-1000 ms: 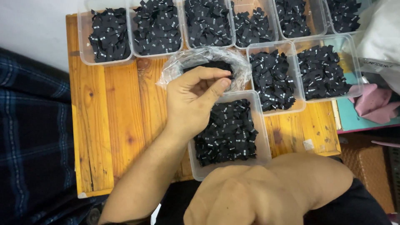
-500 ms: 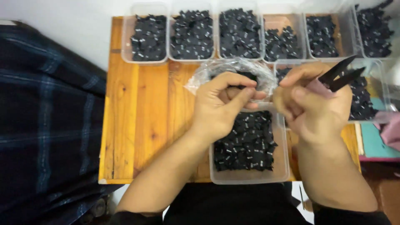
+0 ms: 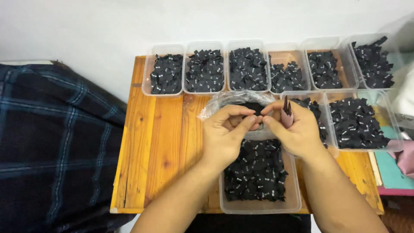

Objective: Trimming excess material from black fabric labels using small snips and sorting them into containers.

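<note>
- The left hand (image 3: 226, 133) and right hand (image 3: 297, 129) meet over the clear plastic bag (image 3: 228, 100), so both grips can pinch one small black piece (image 3: 257, 122) between the fingertips
- The right hand also tucks black scissors (image 3: 286, 106), tips up
- Tubs of black pieces (image 3: 258, 170) sit close on the wooden bench (image 3: 159, 142)
- The fingers hide most of the pinched piece

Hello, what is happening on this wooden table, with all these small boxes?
A person works with both bare hands over a wooden table. The left hand and right hand meet fingertip to fingertip above a clear plastic bag, pinching something small and dark. The right hand also holds a black scissor-like tool. Just below them sits a clear tub of small black pieces; more such tubs stand along the far edge.
</note>
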